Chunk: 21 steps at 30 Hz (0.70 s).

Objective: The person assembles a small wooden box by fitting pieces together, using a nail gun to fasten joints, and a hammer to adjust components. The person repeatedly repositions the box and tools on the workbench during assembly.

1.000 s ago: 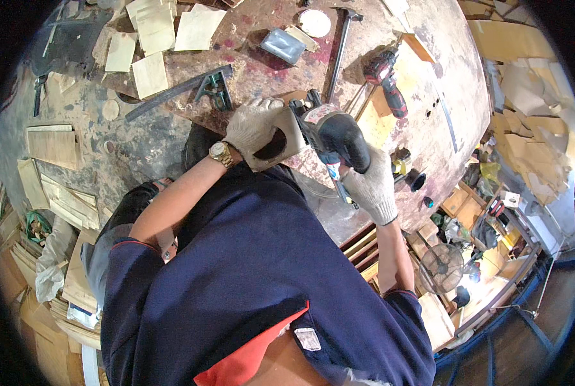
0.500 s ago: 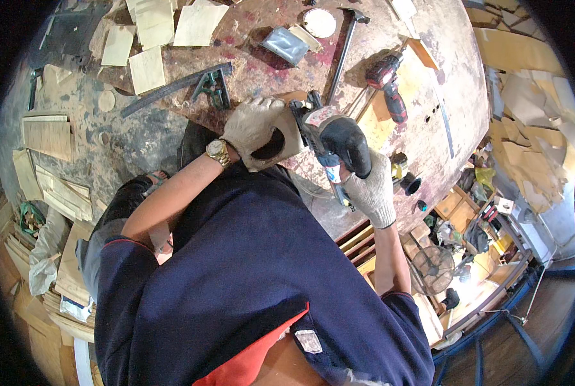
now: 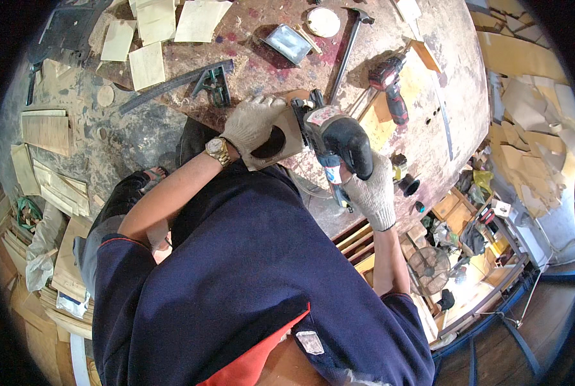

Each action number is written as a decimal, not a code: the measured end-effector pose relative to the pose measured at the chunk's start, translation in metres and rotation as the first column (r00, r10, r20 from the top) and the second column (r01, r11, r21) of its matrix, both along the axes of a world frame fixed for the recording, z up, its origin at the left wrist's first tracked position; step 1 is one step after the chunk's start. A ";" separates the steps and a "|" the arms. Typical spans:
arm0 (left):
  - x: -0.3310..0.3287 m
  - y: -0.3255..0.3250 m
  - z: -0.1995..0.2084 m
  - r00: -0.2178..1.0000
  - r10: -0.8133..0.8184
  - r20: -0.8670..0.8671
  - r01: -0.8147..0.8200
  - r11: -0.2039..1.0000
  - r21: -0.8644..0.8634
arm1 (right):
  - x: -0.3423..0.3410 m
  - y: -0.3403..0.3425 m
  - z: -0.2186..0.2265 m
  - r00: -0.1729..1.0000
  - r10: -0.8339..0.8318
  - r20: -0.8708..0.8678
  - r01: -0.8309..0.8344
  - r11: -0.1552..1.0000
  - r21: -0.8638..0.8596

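In its off-white knitted glove, my left hand [image 3: 254,123] grips a small flat wooden piece [image 3: 291,134] with a large round hole cut through it. My gloved right hand [image 3: 375,196] is wrapped round the handle of a jigsaw [image 3: 345,138] with a black rounded body. The black base of this tool lies against the right-hand edge of the wooden piece. Its blade is hidden from me. Above my left hand, a small black-and-green square [image 3: 218,89] rests on the bench beside a dark curved strip [image 3: 165,90].
On the worn bench [image 3: 422,151] lie a hammer [image 3: 345,58], a red-and-black cordless drill [image 3: 390,87], a grey rectangular box [image 3: 287,44] and a round pale disc [image 3: 323,22]. Thin wood sheets [image 3: 147,66] are at the upper left. A fan [image 3: 429,267] stands lower right.
Both hands keep their grip, and the jigsaw stays against the wooden piece. The view has shifted very slightly; I see no other clear movement.
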<state>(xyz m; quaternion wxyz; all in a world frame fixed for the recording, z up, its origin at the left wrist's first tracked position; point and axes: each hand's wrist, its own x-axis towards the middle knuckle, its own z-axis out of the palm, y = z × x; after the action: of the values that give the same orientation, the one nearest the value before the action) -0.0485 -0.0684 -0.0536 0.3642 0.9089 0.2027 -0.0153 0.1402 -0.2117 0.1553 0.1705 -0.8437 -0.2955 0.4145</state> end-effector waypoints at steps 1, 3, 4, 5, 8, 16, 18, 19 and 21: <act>0.000 0.000 0.001 1.000 0.003 0.015 -0.004 1.000 0.018 | 0.001 0.000 0.000 1.000 0.000 -0.004 0.000 1.000 -0.003; 0.000 0.001 0.001 1.000 0.011 0.010 -0.011 1.000 -0.017 | 0.001 -0.001 0.000 1.000 0.008 0.003 -0.008 1.000 -0.029; 0.001 0.002 0.001 1.000 0.017 0.011 -0.016 0.999 -0.027 | 0.002 0.000 -0.001 1.000 0.017 0.014 -0.016 0.999 -0.048; 0.000 0.002 0.002 1.000 0.011 -0.004 -0.011 0.999 -0.034 | 0.001 -0.001 0.000 0.999 0.023 0.028 -0.021 0.997 -0.075; 0.001 0.003 0.002 0.999 0.014 -0.033 -0.015 0.999 -0.028 | 0.000 -0.001 -0.003 1.000 -0.013 0.022 0.013 1.000 -0.007; -0.002 -0.004 0.000 0.981 0.085 0.176 -0.113 0.980 0.161 | -0.010 -0.010 -0.001 1.000 -0.003 -0.028 0.001 0.998 -0.062; -0.002 -0.005 -0.001 0.989 0.068 0.131 -0.085 0.987 0.136 | -0.018 -0.013 -0.002 0.999 -0.022 -0.048 0.023 1.000 0.004; -0.001 -0.005 -0.002 0.993 0.061 0.103 -0.074 0.989 0.131 | -0.020 -0.014 -0.003 0.999 -0.023 -0.040 0.021 0.999 -0.045; -0.001 -0.006 -0.002 0.997 0.056 0.057 -0.063 0.989 0.130 | -0.024 -0.014 -0.003 0.999 -0.036 -0.040 0.034 0.998 -0.055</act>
<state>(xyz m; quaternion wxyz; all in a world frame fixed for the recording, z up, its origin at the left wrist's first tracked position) -0.0496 -0.0739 -0.0559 0.3090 0.9245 0.2207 0.0331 0.1165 -0.2259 0.1521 0.1610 -0.8444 -0.2657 0.4364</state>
